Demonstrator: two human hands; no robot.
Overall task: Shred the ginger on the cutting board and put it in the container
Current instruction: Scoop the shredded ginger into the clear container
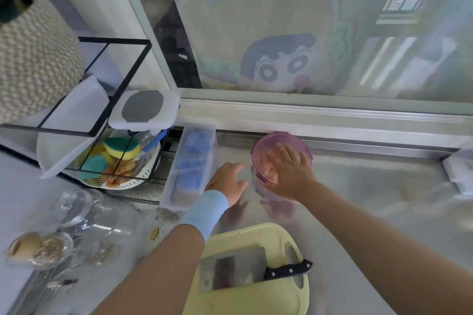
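Observation:
A round container with a purple rim (pixel 258 147) stands on the steel counter by the window rail. My right hand (pixel 288 174) lies over its opening with fingers spread flat, so its contents are hidden. Just left of the container, my left hand (pixel 227 181), with a light blue wristband, hovers with fingers relaxed and holds nothing. Near me lies the pale yellow cutting board (pixel 256 296). A cleaver (pixel 235 271) with a black handle rests flat on it. No ginger shows on the board.
A long clear box (pixel 190 163) with blue contents lies left of my left hand. Further left, a black wire rack (pixel 102 89) holds a colander of sponges and a lidded white box. Glass jars and lids (pixel 74 207) stand at the near left.

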